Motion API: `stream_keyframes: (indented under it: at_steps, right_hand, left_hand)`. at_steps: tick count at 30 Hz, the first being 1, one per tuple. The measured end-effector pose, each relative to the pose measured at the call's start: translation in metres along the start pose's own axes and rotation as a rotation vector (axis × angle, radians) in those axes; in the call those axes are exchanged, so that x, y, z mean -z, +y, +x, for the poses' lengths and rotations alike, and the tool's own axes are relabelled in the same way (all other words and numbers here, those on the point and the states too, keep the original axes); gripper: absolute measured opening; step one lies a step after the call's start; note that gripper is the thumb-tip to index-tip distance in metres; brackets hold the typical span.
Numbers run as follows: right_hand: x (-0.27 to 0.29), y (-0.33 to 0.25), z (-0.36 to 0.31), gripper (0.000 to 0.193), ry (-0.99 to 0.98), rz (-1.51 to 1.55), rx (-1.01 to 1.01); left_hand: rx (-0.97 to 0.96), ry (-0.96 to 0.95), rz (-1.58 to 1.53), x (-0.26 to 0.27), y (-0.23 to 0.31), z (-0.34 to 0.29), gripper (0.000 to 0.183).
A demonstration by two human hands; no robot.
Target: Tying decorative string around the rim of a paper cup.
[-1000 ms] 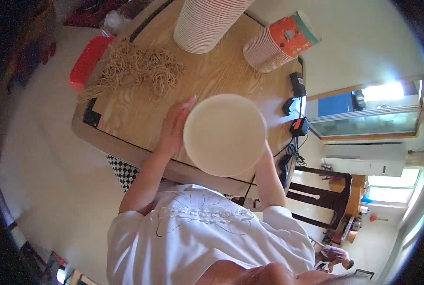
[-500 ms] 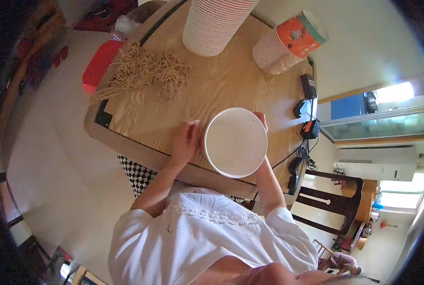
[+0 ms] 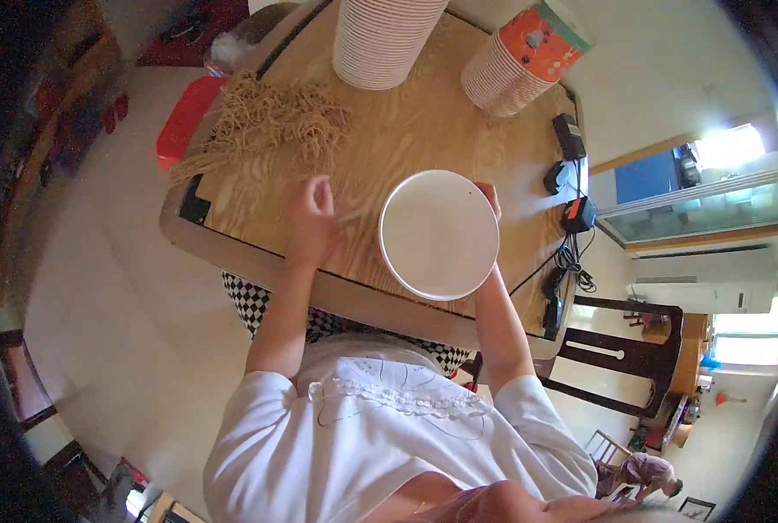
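A white round paper tub [image 3: 441, 237], its wide rim turned up toward me, is held over the near part of the table. My right hand [image 3: 491, 200] grips it from the right, with most of the fingers hidden behind its wall. To the left of the tub, apart from it, my left hand [image 3: 315, 225] hovers above the tabletop with its fingers curled in. It is slightly blurred, and I cannot make out anything in it. Beyond that hand lies a loose tangled pile of tan paper-like strands [image 3: 271, 122].
A tall stack of white tubs [image 3: 384, 44] stands at the back, and a stack with an orange and green printed tub [image 3: 537, 52] to its right. Black adapters [image 3: 578, 213] and cables line the wooden table's [image 3: 406, 122] right side. A red container [image 3: 186, 118] sits left; a dark chair [image 3: 620, 353] stands right.
My left hand has moved away from the tub, leftward and toward the strands. The tub stays in my right hand, slightly higher in the picture. The whole view has shifted a little.
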State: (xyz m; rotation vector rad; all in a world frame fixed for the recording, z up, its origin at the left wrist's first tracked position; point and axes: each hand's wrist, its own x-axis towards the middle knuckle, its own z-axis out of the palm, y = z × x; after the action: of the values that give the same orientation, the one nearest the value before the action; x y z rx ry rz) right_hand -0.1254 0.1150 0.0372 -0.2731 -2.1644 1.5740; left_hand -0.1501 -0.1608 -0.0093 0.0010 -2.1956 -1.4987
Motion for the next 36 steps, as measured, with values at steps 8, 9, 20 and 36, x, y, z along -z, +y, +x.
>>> stream_keyframes:
  at_steps: [8,9,20,36]
  right_hand:
    - [0.000,0.006,0.003,0.009,0.049,-0.153,-0.048]
    - [0.001,0.012,0.004,0.009,0.051,-0.149,-0.040]
    - [0.002,-0.012,-0.002,0.009,-0.020,-0.008,-0.095]
    - [0.028,-0.021,0.018,0.019,-0.214,0.377,-0.252]
  left_hand:
    - [-0.167,0.093,0.387,-0.003,-0.029,0.027,0.015]
    - [-0.131,0.075,0.441,-0.007,-0.024,0.030,0.015]
    - [-0.002,0.036,-0.127,0.056,0.104,0.122,0.020]
    - [-0.044,-0.575,-0.433,0.083,0.189,0.084,0.007]
